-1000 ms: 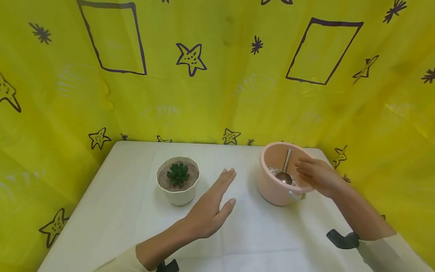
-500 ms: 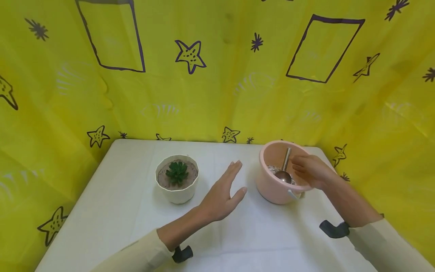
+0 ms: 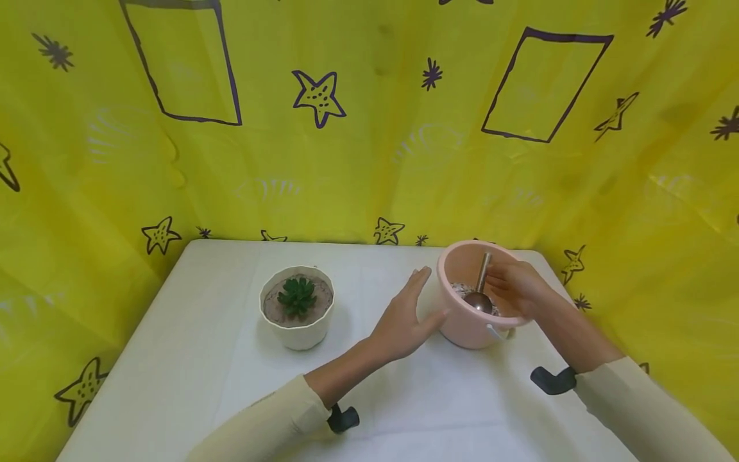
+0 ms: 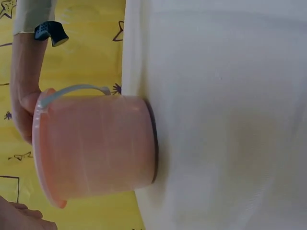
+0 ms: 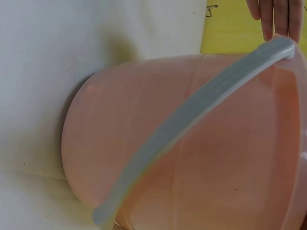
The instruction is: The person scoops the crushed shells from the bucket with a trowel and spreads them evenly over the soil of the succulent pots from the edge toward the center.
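A pink bucket [image 3: 470,327] stands at the table's right, a whitish, speckled loose material [image 3: 460,290] in its bottom. Inside leans a metal scoop [image 3: 478,301], round bowl down, its handle upright. My right hand [image 3: 516,285] reaches over the bucket's right rim, fingertips at the scoop's handle; its thumb is hidden, and a firm grip is not visible. My left hand [image 3: 401,324] is spread at the bucket's left side, thumb close to the wall; whether it touches, I cannot tell. Its fingers [image 5: 280,19] show beyond the rim in the right wrist view.
Left of the bucket stands a cream pot [image 3: 300,335] with a small green succulent [image 3: 297,296] in soil. Both rest on a white-covered table [image 3: 202,359]. A yellow curtain [image 3: 358,167] with drawn stars hangs behind. The bucket's pale handle [image 5: 168,129] hangs down its side.
My left hand has moved right, from mid-table up to the bucket's side. My right hand has moved left and deeper into the bucket, up to the scoop's handle.
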`<state>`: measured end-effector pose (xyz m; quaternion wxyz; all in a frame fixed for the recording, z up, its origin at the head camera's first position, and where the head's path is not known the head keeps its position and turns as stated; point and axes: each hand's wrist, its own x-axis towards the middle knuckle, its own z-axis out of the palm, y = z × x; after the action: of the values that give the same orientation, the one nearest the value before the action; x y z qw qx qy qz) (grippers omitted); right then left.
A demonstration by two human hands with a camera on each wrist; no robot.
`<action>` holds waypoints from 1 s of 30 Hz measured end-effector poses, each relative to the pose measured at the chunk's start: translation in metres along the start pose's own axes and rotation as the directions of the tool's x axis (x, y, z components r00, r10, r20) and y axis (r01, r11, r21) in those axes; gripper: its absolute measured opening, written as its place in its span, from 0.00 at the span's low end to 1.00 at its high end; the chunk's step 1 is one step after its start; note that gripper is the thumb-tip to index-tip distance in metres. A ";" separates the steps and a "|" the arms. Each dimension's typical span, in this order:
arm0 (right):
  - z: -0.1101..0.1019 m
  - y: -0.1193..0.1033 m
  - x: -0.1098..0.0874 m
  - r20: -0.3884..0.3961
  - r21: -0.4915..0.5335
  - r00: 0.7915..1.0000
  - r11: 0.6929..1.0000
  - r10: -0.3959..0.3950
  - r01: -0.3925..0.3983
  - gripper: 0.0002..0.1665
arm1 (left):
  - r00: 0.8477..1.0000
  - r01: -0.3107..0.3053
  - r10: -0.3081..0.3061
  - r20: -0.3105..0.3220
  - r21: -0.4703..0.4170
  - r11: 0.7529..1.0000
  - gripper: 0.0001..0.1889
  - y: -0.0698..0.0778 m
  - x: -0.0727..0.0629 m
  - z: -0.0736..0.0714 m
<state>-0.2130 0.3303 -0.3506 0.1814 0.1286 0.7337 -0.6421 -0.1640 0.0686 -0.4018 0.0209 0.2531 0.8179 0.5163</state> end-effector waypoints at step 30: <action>0.006 0.003 0.010 -0.135 -0.189 0.966 0.962 -0.222 0.195 0.33 | 0.998 -0.013 0.016 -0.063 0.039 0.999 0.57 -0.028 0.043 0.040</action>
<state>-0.2203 0.3244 -0.3586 0.0656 0.0834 0.8084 -0.5790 -0.2008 0.1117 -0.4344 -0.0136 0.2428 0.8261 0.5083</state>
